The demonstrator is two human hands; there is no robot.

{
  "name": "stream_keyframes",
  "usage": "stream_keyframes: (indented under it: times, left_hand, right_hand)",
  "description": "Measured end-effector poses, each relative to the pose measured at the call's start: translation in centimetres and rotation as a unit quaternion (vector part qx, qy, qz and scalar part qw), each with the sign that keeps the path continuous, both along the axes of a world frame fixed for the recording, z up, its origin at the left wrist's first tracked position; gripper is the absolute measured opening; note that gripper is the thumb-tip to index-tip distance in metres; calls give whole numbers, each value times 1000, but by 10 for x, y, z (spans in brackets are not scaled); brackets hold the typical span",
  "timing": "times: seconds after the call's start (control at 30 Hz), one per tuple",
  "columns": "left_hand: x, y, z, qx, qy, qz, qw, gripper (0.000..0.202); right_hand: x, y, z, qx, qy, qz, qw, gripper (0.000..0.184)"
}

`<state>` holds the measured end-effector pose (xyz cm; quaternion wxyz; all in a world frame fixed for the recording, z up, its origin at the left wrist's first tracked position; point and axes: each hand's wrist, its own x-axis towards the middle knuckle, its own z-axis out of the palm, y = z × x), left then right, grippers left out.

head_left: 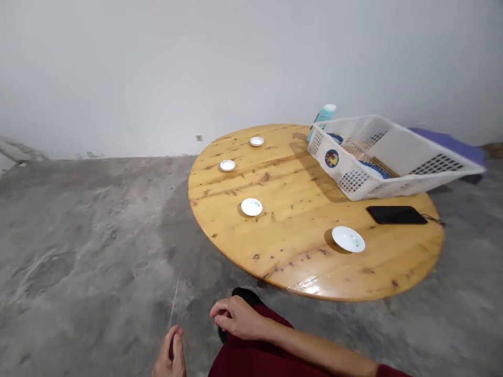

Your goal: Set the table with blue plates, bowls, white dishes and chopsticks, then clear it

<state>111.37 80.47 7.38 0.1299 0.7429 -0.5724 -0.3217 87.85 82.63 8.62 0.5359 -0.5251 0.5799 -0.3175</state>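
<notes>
My left hand [170, 357] is at the bottom of the view, over the concrete floor, with thumb and fingers slightly apart and nothing between them. To its right, my right hand [239, 317] hovers above my dark red clothing, fingers loosely bent and holding nothing. Both stay off the round wooden table [291, 225], short of its near edge. Several small white dishes sit spaced on it: one near the front right [348, 239], a dish left of the middle [251, 207], another by the left edge [227, 165] and a dish at the back [257, 141].
A white plastic basket [353, 175] at the table's back right contains blue-patterned dishes [375, 169] and chopstick-like sticks. Behind it stands a turquoise bottle [325, 112]. A black phone [396, 214] with a cable lies in front. Something purple [451, 144] is beyond the basket.
</notes>
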Motion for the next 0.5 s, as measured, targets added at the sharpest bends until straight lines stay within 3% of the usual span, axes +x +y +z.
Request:
stream_keyframes:
  times: [0.1,0.2,0.3,0.4,0.5]
  left_hand:
    - [1,-44,5,-3,53,-41,998,58]
    - [-1,-90,-3,-22,99,-65,993,60]
    - [2,-139,-16,-20,107,-76,991,58]
    - [15,-187,-25,-7,72,-80,994,52]
    - [35,-227,-26,-36,37,-36,998,45]
  right_hand:
    - [8,-18,22,-64,-87,57,993,24]
    - [11,-39,33,-64,-204,153,965,32]
    - [16,-74,25,-27,-243,215,946,48]
    - [23,-127,9,-26,-243,219,945,60]
    - [25,-185,3,-45,-264,220,938,63]
